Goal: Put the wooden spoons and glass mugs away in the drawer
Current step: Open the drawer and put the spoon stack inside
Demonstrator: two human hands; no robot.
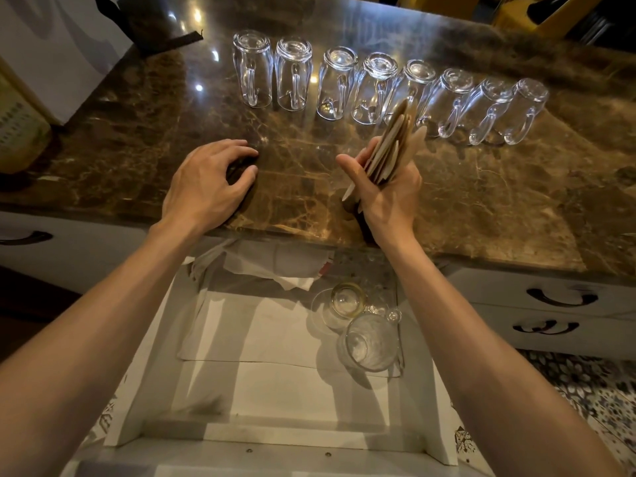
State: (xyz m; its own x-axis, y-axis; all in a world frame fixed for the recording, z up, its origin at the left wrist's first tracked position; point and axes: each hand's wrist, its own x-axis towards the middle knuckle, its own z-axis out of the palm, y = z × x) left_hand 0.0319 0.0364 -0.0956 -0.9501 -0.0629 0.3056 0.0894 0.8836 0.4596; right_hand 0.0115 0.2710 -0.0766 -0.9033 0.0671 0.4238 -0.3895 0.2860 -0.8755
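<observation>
My right hand point(389, 197) grips a bundle of wooden spoons point(392, 142), held upright above the brown marble counter point(499, 201). My left hand point(206, 182) rests on the counter with its fingers curled and apart, holding nothing. Several glass mugs point(371, 86) stand upside down in a row along the back of the counter, beyond both hands. Below the counter edge the white drawer point(151, 356) is pulled out. It is lined with white paper and holds a few pieces of clear glassware point(368, 340) at its right side.
White cabinet fronts with dark handles point(561, 297) flank the drawer. A dark bag point(151, 18) and a white box point(55, 46) stand at the counter's back left. Yellow boxes point(530, 12) are at the far right. Patterned floor tiles point(585, 390) show at the lower right.
</observation>
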